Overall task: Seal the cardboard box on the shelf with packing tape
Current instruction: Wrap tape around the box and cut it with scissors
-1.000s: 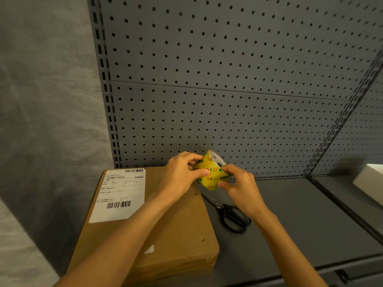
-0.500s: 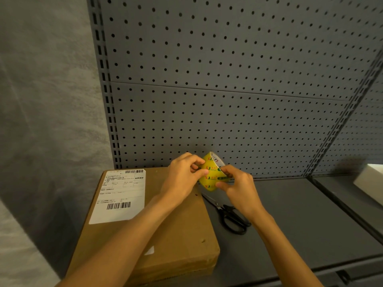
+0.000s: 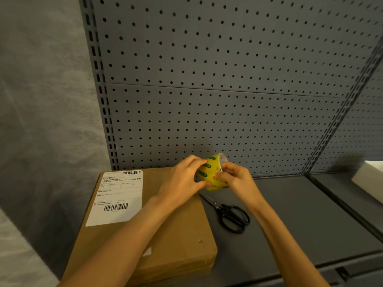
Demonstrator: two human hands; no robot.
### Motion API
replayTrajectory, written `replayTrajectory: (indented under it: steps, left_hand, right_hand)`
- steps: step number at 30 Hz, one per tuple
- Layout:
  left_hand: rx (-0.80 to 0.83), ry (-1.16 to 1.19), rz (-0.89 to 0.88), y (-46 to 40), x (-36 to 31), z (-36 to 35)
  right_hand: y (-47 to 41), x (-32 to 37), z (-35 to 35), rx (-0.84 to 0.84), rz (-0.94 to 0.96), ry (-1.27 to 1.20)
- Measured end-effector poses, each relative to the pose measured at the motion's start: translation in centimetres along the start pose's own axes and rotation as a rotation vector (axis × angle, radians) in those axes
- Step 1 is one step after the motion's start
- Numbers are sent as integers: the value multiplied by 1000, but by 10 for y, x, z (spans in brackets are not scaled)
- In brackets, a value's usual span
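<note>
Over closed box (image 3: 174,235): hands (image 3: 182,181) w/ tape roll (image 3: 213,175)

A stockroom or shop: grey pegboard backing (image 3: 207,79) above metal shelf (image 3: 300,214).

**Yellow tape against grey steel**

The tape roll (image 3: 212,175) is bright yellow, printed with dark green bars and small red marks; its inner core shows pale grey-white. The cardboard box (image 3: 170,228) is plain tan brown. Its shipping label (image 3: 119,196) is white with black text and black barcodes. The scissors (image 3: 230,214) are black in the handles, dull silver along the blades. The shelf (image 3: 300,220) is dark matte grey. The pegboard back panel (image 3: 217,79) is blue-grey, dotted with even rows of small black holes. The foam block (image 3: 369,177) at the right edge is white. The wall (image 3: 41,100) is mottled grey.
</note>
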State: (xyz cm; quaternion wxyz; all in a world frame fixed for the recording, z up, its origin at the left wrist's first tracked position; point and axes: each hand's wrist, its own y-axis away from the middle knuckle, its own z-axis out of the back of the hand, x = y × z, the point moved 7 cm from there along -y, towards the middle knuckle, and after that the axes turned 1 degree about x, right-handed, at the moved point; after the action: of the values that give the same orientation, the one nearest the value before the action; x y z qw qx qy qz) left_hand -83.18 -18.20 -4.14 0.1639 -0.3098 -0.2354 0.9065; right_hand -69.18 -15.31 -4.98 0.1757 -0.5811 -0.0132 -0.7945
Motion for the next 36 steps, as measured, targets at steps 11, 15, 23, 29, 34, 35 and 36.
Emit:
replayTrajectory:
  steps: [11,15,23,29,34,35,36]
  left_hand:
    - [61,338,277,-8,26,9]
    - [301,450,349,-4,33,-6]
    - [211,424,283,-8,27,-4]
    - [120,376,279,-8,24,1]
    - [48,302,244,-6,20,6]
    - [29,285,232,-6,18,7]
    - [12,269,218,-6,17,8]
  right_hand:
    - [6,-1,5,64,83,150]
    - [15,4,6,143,160,250]
    - [16,7,6,137,196,327]
    - [14,2,4,99,196,328]
    - [10,0,4,57,210,353]
    - [9,-1,3,52,206,354]
    - [9,-1,3,47,201,349]
